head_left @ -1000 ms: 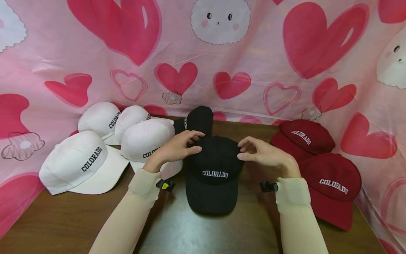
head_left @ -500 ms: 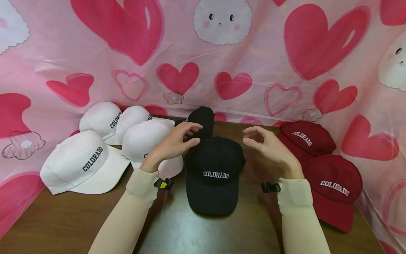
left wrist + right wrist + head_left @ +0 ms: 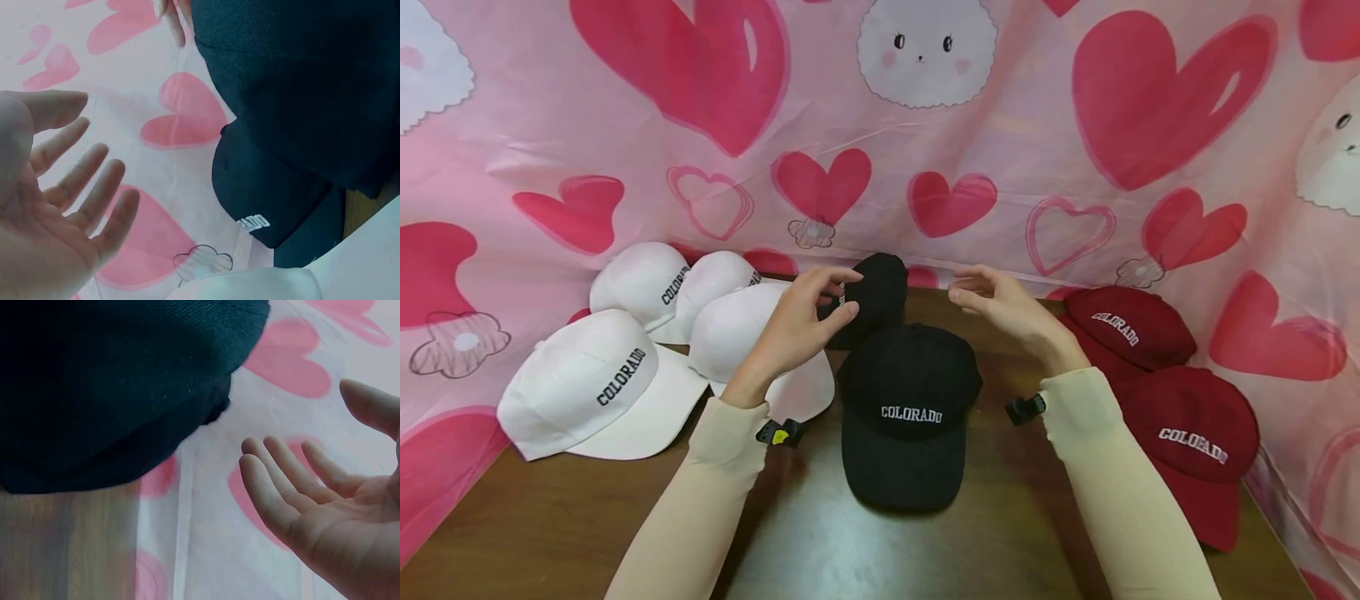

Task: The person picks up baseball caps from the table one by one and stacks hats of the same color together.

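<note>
In the head view a black cap (image 3: 912, 375) with white COLORADO lettering sits on the table in the middle, brim toward me. Behind it a second black cap (image 3: 883, 292) stands near the back. My left hand (image 3: 801, 325) hovers at the left of that rear cap, overlapping its edge in this view, with fingers loosely bent and nothing in them. On the other side, my right hand (image 3: 1007, 308) is raised beyond the front cap's right side, also holding nothing. Both wrist views show relaxed, spread fingers (image 3: 87, 194) apart from the dark cap fabric (image 3: 112, 394).
Several white caps (image 3: 587, 392) cluster at the left, one right beside my left forearm. Two dark red caps (image 3: 1195, 425) lie at the right, next to my right sleeve. A pink curtain with hearts (image 3: 955, 133) closes off the back of the brown table (image 3: 842, 558).
Both hands have moved off the sides of the front black cap, up and toward the back. The right one has swung inward lately. The front cap stays in place.
</note>
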The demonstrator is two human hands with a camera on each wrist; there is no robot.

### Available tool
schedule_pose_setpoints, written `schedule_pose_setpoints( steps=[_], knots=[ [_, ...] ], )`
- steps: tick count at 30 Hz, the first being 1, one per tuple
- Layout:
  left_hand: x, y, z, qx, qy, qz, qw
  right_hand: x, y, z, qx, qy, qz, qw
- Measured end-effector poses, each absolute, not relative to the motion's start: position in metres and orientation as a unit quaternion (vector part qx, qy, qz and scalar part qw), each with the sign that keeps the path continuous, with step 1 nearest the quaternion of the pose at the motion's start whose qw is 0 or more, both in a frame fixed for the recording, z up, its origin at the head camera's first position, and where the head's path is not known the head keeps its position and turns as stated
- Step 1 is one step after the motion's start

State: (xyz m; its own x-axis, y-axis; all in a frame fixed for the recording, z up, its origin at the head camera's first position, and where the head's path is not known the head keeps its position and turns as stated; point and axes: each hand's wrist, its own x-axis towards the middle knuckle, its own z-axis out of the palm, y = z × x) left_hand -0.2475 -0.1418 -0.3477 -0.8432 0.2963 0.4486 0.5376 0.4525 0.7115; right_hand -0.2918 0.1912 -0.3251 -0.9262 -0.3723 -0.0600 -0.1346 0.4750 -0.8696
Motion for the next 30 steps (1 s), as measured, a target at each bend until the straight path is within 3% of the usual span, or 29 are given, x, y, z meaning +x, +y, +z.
schedule_pose_setpoints(
  steps=[12,23,30],
  knots=[
    [-0.246,-0.149,-0.345,-0.241,-0.833,-0.476,0.147,-0.328,0.148,-0.326,-0.107,0.768,-0.591,0.224],
    [-0.247,-0.151,-0.345,-0.239,-0.831,-0.478,0.156,-0.356,0.126,-0.345,-0.064,0.738,-0.593,0.316],
    [-0.247,-0.152,-0.345,-0.242,-0.829,-0.478,0.160,-0.361,0.123,-0.357,-0.046,0.724,-0.599,0.339]
  ],
)
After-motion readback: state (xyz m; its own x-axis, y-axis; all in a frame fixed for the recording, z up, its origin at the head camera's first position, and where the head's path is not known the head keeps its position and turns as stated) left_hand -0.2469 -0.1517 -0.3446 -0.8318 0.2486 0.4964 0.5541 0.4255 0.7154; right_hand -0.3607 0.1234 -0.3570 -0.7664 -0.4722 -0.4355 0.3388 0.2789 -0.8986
